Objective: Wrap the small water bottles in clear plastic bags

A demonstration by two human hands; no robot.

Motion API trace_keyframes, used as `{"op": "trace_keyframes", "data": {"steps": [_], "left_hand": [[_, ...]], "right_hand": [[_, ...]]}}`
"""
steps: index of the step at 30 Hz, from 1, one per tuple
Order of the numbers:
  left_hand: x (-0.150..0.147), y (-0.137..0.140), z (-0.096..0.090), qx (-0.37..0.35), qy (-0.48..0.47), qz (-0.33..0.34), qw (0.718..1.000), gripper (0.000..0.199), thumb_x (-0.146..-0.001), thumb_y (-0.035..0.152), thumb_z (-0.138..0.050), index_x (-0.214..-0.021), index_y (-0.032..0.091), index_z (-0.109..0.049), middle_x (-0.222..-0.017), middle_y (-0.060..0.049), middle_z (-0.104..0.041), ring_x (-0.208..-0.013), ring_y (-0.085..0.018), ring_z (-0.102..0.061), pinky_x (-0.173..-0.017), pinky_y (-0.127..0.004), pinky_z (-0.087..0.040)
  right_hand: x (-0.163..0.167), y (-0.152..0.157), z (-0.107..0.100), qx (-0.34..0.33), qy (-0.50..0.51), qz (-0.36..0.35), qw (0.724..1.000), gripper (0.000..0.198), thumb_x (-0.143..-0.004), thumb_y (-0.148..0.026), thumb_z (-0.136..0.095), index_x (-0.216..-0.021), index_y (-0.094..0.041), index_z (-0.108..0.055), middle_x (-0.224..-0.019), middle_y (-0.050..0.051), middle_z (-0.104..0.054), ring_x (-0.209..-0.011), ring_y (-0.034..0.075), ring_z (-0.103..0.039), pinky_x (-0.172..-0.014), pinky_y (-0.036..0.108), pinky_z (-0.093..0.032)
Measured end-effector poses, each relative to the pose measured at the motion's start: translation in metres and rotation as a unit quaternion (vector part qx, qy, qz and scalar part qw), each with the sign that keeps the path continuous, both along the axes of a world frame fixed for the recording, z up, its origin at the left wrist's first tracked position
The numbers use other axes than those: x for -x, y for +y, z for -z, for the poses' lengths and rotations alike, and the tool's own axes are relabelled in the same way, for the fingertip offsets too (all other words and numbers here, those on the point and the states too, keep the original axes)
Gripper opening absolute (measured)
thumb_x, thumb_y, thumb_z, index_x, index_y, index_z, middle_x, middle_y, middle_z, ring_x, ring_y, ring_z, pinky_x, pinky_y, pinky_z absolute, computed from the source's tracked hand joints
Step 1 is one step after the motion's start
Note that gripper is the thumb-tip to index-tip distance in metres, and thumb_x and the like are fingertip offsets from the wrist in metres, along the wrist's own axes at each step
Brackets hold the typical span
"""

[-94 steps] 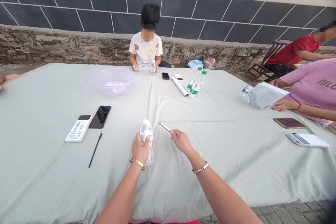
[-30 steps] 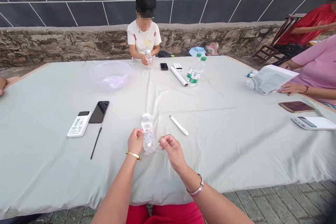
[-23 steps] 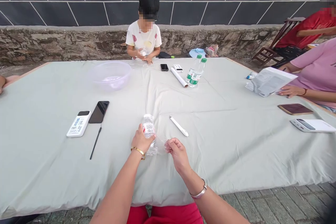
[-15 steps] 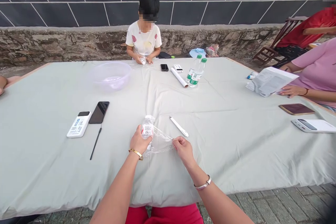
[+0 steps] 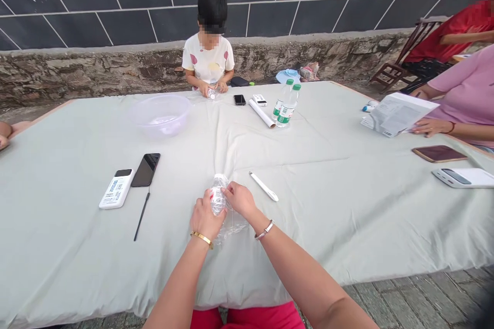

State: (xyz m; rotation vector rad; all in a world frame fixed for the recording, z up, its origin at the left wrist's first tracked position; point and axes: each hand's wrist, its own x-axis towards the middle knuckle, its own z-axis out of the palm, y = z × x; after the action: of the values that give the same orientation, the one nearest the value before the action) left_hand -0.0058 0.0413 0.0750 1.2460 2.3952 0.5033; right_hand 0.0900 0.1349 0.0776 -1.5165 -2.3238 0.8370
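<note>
A small clear plastic bottle (image 5: 218,204) with a white cap and a red-and-white printed label lies on the cloth in front of me. My left hand (image 5: 205,215) is wrapped round its left side. From the right, my right hand (image 5: 241,198) has its fingers pinched together against the label, on the edge of some clear plastic film (image 5: 232,224). The film lies loose and crumpled below the right hand and beside the bottle; the fingertips partly hide how it meets the bottle. Just right of my right hand is a white pen-like tool (image 5: 264,186).
A phone (image 5: 145,169), a white power bank (image 5: 117,189) and a black strap lie left. Further off stand a translucent basin (image 5: 160,115) and two water bottles (image 5: 286,105) beside a white roll (image 5: 262,113). One person sits opposite; another holds papers (image 5: 399,113) at right.
My right hand has moved left from the stretched-out film to the bottle's label. The film now hangs slack and lies lower. My left hand still holds the bottle, whose cap shows more clearly.
</note>
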Motion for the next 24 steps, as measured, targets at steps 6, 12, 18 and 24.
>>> {"op": "trace_keyframes", "data": {"steps": [6, 12, 18, 24], "left_hand": [[0.022, -0.004, 0.005, -0.03, -0.126, -0.052, 0.99, 0.069, -0.073, 0.041, -0.059, -0.134, 0.019, -0.036, -0.111, -0.009, -0.062, -0.104, -0.023, -0.058, -0.084, -0.03, -0.042], [0.019, -0.009, 0.003, -0.053, -0.092, -0.051, 0.993, 0.058, -0.072, 0.035, -0.06, -0.125, 0.02, -0.043, -0.111, -0.008, -0.062, -0.102, -0.022, -0.057, -0.084, -0.03, -0.042], [0.005, -0.012, -0.003, -0.005, 0.013, -0.023, 1.0, 0.057, -0.073, 0.033, -0.06, -0.127, 0.026, -0.043, -0.11, -0.008, -0.057, -0.104, -0.024, -0.053, -0.073, -0.029, -0.042], [-0.004, -0.012, -0.006, 0.016, 0.081, 0.023, 0.996, 0.062, -0.072, 0.042, -0.062, -0.128, 0.026, -0.042, -0.103, -0.008, -0.052, -0.097, -0.024, -0.052, -0.069, -0.029, -0.041]], "right_hand": [[-0.001, 0.008, 0.018, -0.029, -0.044, 0.017, 0.998, 0.023, -0.093, -0.032, -0.04, -0.079, -0.02, -0.052, -0.069, 0.001, -0.061, -0.061, 0.013, -0.052, -0.052, 0.023, -0.025], [-0.001, -0.001, 0.025, -0.072, -0.087, 0.018, 0.993, 0.024, -0.095, -0.032, -0.035, -0.083, -0.02, -0.053, -0.076, 0.003, -0.063, -0.065, 0.014, -0.055, -0.054, 0.025, -0.025], [-0.007, -0.009, 0.028, -0.057, -0.07, 0.025, 0.996, 0.021, -0.093, -0.031, -0.037, -0.087, -0.02, -0.055, -0.077, 0.003, -0.065, -0.068, 0.015, -0.058, -0.056, 0.025, -0.028], [-0.002, 0.003, 0.023, -0.006, 0.029, 0.028, 0.999, 0.037, -0.092, -0.048, -0.037, -0.11, -0.019, -0.051, -0.086, 0.004, -0.066, -0.074, 0.015, -0.06, -0.057, 0.023, -0.033]]}}
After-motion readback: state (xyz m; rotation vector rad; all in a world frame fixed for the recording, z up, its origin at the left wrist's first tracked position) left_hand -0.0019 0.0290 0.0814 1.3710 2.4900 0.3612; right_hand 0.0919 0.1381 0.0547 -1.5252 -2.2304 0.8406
